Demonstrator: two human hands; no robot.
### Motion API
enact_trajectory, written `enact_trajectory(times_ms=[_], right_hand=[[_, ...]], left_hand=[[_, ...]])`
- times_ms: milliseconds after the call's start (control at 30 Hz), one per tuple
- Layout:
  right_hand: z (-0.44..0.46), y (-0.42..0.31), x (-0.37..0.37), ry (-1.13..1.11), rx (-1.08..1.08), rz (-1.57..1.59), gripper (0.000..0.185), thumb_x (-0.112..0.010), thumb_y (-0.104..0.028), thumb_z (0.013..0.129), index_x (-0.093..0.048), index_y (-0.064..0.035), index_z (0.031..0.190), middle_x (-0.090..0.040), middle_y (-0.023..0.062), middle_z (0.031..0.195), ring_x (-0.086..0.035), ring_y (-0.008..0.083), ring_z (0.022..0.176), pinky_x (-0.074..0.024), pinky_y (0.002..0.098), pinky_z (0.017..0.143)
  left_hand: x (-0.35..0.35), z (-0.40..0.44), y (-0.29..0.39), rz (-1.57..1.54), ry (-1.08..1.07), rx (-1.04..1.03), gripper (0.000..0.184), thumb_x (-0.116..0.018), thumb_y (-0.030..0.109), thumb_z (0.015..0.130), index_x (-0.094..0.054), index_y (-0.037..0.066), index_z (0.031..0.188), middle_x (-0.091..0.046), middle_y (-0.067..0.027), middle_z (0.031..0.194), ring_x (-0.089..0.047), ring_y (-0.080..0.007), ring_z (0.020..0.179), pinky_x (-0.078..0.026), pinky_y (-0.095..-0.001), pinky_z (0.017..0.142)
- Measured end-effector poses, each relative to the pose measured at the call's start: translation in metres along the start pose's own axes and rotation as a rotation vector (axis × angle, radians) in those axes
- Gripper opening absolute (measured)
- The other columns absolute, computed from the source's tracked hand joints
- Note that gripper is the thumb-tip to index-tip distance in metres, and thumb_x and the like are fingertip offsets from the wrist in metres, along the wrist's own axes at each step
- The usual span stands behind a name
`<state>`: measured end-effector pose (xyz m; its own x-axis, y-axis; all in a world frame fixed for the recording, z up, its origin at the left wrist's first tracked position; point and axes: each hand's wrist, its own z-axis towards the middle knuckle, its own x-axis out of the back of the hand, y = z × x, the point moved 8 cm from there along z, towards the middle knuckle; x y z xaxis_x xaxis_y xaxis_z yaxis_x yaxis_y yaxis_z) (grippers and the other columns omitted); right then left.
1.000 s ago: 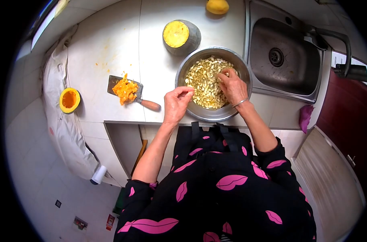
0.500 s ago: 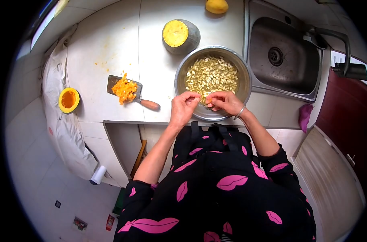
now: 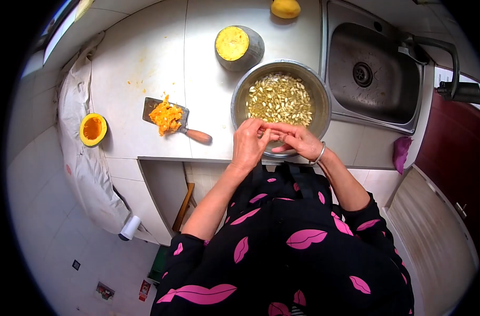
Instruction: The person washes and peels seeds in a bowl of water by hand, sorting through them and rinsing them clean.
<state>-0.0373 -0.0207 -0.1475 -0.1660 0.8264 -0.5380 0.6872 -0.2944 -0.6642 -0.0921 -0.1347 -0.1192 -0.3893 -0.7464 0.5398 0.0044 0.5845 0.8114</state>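
Observation:
A round metal bowl (image 3: 323,108) stands near the counter's front edge, with many pale seeds (image 3: 280,99) in liquid inside it. Over its front rim, my left hand (image 3: 249,141) and my right hand (image 3: 299,141) meet at the fingertips. The fingers of my left hand are pinched together; what they hold, if anything, is too small to make out. My right hand, with a bangle at the wrist, has its fingers bent and pressed against those of the left, and its contents are hidden too.
Behind the bowl stands a cut pumpkin (image 3: 245,48). Orange pulp (image 3: 166,117) lies on a cleaver (image 3: 197,136) to the left, beyond it a hollowed pumpkin piece (image 3: 93,130). A yellow fruit (image 3: 285,8) is at the back. The sink (image 3: 377,73) and a purple item (image 3: 401,154) are right.
My right hand has come out of the bowl's middle toward the front rim and met my left hand, which has moved slightly right and down. The seeds have settled and spread.

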Motion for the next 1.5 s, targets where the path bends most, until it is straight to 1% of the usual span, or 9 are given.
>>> enact_trajectory(times_ms=[200, 400, 500, 700, 733, 933, 1067, 1167, 1500], right_hand=[[-0.01, -0.009, 0.022, 0.133, 0.011, -0.056, 0.037, -0.039, -0.008, 0.098, -0.048, 0.0003, 0.133, -0.057, 0.0092, 0.126, -0.057, 0.0179, 0.115, -0.0553, 0.0295, 0.085], [-0.007, -0.013, 0.067, 0.456, 0.065, -1.075, 0.028, -0.057, -0.013, 0.087, -0.061, -0.0046, 0.114, -0.066, 0.0159, 0.099, -0.066, 0.033, 0.088, -0.0538, 0.0399, 0.073], [0.0, -0.02, 0.058, 0.51, 0.098, -1.275, 0.025, -0.061, -0.014, 0.083, -0.062, -0.0077, 0.107, -0.063, 0.0174, 0.09, -0.062, 0.0395, 0.085, -0.0513, 0.0461, 0.074], [0.022, -0.024, 0.031, 0.558, 0.104, -1.306, 0.042, -0.066, -0.018, 0.08, -0.052, -0.0118, 0.119, -0.056, 0.0158, 0.104, -0.063, 0.0371, 0.086, -0.0517, 0.0469, 0.073], [0.033, -0.015, 0.026, 0.503, 0.055, -1.326, 0.061, -0.073, -0.019, 0.076, -0.046, -0.0167, 0.131, -0.054, 0.0134, 0.115, -0.063, 0.0362, 0.088, -0.0519, 0.0451, 0.074], [0.089, 0.034, 0.012, 0.334, 0.131, -1.06, 0.031, -0.067, -0.011, 0.079, -0.063, -0.01, 0.109, -0.064, 0.0128, 0.102, -0.066, 0.029, 0.081, -0.0539, 0.0391, 0.071], [0.073, 0.044, 0.02, 0.197, -0.154, 0.005, 0.027, -0.054, -0.008, 0.091, -0.061, -0.0017, 0.116, -0.065, 0.0102, 0.111, -0.066, 0.0175, 0.097, -0.0575, 0.0297, 0.074], [0.055, 0.023, 0.019, 0.158, -0.132, 0.345, 0.033, -0.047, -0.007, 0.095, -0.052, 0.002, 0.126, -0.061, 0.0139, 0.119, -0.065, 0.0225, 0.102, -0.0583, 0.0333, 0.079], [0.03, 0.009, 0.035, 0.212, -0.091, 0.271, 0.037, -0.04, -0.009, 0.099, -0.043, 0.002, 0.134, -0.053, 0.0158, 0.129, -0.058, 0.0275, 0.115, -0.058, 0.0369, 0.085]], left_hand=[[0.029, 0.004, -0.024, -0.237, 0.041, 0.203, 0.006, -0.063, -0.002, 0.076, -0.063, 0.002, 0.08, -0.061, -0.0016, 0.071, -0.055, -0.0052, 0.065, -0.048, -0.0218, 0.06], [0.161, 0.015, -0.072, 0.047, 0.398, 0.063, 0.005, -0.067, 0.0, 0.08, -0.066, 0.002, 0.085, -0.064, -0.002, 0.077, -0.058, -0.0077, 0.067, -0.05, -0.0221, 0.064], [0.205, 0.018, -0.085, 0.376, 0.425, 0.051, 0.01, -0.067, 0.002, 0.081, -0.067, 0.001, 0.091, -0.064, -0.0094, 0.082, -0.062, -0.0191, 0.069, -0.052, -0.0288, 0.066], [0.215, 0.014, -0.135, 0.85, 0.328, -0.022, 0.013, -0.062, 0.001, 0.084, -0.067, -0.002, 0.095, -0.062, -0.011, 0.096, -0.058, -0.0273, 0.093, -0.049, -0.0366, 0.083], [0.217, 0.014, -0.138, 0.797, 0.326, 0.01, 0.013, -0.062, 0.001, 0.083, -0.067, -0.002, 0.095, -0.062, -0.0108, 0.096, -0.057, -0.028, 0.095, -0.048, -0.0372, 0.084], [0.223, 0.019, -0.116, 0.744, 0.278, 0.036, 0.011, -0.063, 0.003, 0.084, -0.069, 0.002, 0.094, -0.063, -0.009, 0.096, -0.057, -0.0257, 0.091, -0.049, -0.0348, 0.077], [0.219, 0.018, -0.099, 0.556, 0.366, -0.042, 0.01, -0.064, 0.006, 0.087, -0.069, 0.003, 0.094, -0.064, -0.0069, 0.09, -0.059, -0.018, 0.081, -0.049, -0.0287, 0.067], [0.208, 0.016, -0.088, 0.296, 0.368, 0.088, 0.008, -0.065, 0.002, 0.084, -0.069, 0.002, 0.091, -0.064, -0.0101, 0.084, -0.062, -0.0211, 0.077, -0.051, -0.0309, 0.068], [0.145, 0.012, -0.056, 0.19, 0.248, -0.028, 0.008, -0.067, 0.001, 0.084, -0.069, 0.0, 0.091, -0.065, -0.0044, 0.081, -0.059, -0.0094, 0.071, -0.049, -0.0227, 0.065]])
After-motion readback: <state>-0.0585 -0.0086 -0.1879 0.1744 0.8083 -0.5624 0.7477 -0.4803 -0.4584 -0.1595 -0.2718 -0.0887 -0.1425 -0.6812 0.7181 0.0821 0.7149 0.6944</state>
